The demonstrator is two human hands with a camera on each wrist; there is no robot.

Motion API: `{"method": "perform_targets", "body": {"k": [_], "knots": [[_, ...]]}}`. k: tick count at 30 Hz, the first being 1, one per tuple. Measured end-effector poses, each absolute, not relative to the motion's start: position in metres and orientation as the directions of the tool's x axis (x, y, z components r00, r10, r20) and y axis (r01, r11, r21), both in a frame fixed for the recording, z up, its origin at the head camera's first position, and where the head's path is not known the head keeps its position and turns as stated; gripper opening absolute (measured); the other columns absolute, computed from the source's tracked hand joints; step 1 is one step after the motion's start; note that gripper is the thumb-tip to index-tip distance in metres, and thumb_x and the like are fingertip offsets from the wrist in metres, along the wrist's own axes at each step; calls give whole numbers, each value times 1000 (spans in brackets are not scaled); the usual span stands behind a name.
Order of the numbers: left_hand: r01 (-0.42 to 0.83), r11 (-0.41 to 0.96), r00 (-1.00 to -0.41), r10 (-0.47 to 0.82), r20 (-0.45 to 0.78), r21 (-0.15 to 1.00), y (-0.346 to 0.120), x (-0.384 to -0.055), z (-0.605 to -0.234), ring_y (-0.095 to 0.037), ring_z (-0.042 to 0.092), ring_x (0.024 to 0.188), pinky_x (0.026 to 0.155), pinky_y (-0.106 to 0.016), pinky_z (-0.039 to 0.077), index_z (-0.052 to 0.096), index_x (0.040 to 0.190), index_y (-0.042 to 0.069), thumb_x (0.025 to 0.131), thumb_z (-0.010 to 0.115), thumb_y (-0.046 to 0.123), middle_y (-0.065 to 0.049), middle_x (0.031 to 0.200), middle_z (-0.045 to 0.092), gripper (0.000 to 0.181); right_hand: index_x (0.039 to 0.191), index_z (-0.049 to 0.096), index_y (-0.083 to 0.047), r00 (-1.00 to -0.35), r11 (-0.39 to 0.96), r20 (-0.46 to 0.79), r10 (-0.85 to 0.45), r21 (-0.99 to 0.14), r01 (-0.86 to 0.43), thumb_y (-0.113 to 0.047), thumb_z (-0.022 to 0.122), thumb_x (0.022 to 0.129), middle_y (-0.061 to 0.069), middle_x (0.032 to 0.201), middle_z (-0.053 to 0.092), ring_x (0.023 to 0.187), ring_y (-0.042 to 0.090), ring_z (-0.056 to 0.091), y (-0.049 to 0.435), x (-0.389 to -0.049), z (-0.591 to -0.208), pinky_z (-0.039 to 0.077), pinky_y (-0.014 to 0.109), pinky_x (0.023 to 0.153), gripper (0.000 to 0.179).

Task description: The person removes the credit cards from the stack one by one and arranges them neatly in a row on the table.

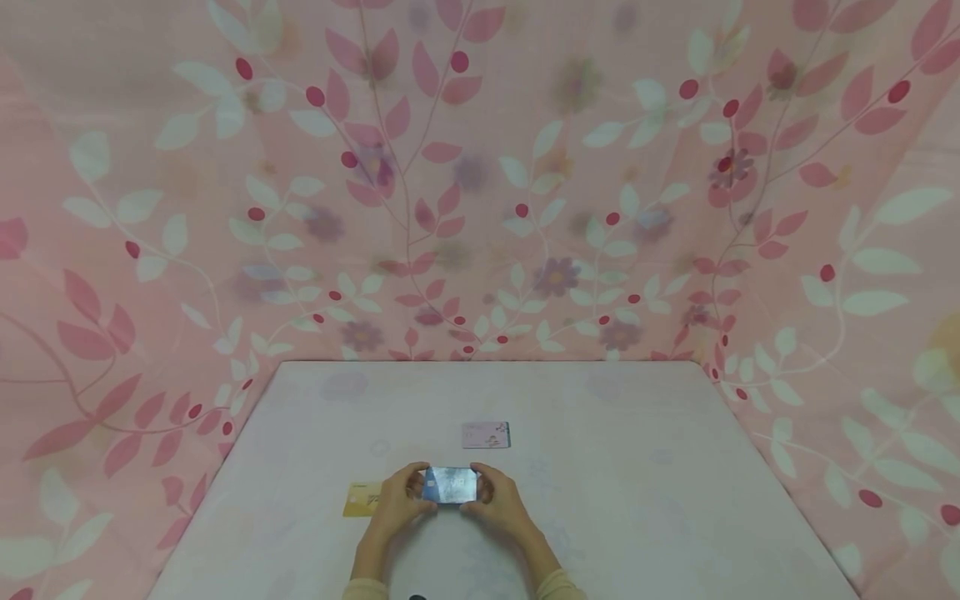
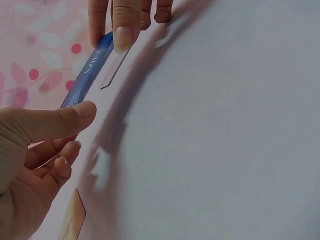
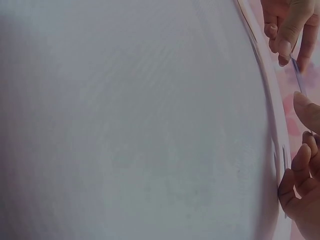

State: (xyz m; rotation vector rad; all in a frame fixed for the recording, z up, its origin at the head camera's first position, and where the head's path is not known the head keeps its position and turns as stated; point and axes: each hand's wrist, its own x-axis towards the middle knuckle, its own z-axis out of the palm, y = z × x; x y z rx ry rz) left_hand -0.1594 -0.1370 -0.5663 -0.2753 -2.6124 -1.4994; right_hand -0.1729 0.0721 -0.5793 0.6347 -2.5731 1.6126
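A blue plastic card with a chip is held between both hands above the table. My left hand pinches its left end, thumb on the near edge. At the other end my right hand pinches it the same way. In the left wrist view the blue card shows pale lettering, and its shadow falls on the table. Partly behind the left hand lies a yellow card. Farther back, a pale pink card lies flat. The right wrist view shows the held card almost edge-on.
The table has a white covering. Floral pink fabric hangs behind it and along both sides. A small dark object shows at the bottom edge of the head view.
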Motion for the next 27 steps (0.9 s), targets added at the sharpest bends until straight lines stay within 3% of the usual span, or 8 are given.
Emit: {"method": "perform_targets", "body": {"k": [11,27], "knots": [[214,518,-976,81,202,828,-144,-161,-571,-18,56,75,65,-27,48,59,112,-5,56,83,-5,-6,86,60,61,123,53,9,-925,372,206,-320,-870,-323,-7,81,66,6,80,56,65,4,46,64,-174,-580,42,19,58,65],[156,570,-988,94,125,807,-154,-165,-567,-17,55,74,65,-25,46,60,111,-4,55,84,-3,-5,86,60,62,125,52,7,-935,384,149,-323,-882,-273,-10,81,68,3,84,57,68,6,48,55,-174,-578,43,20,62,66]]}}
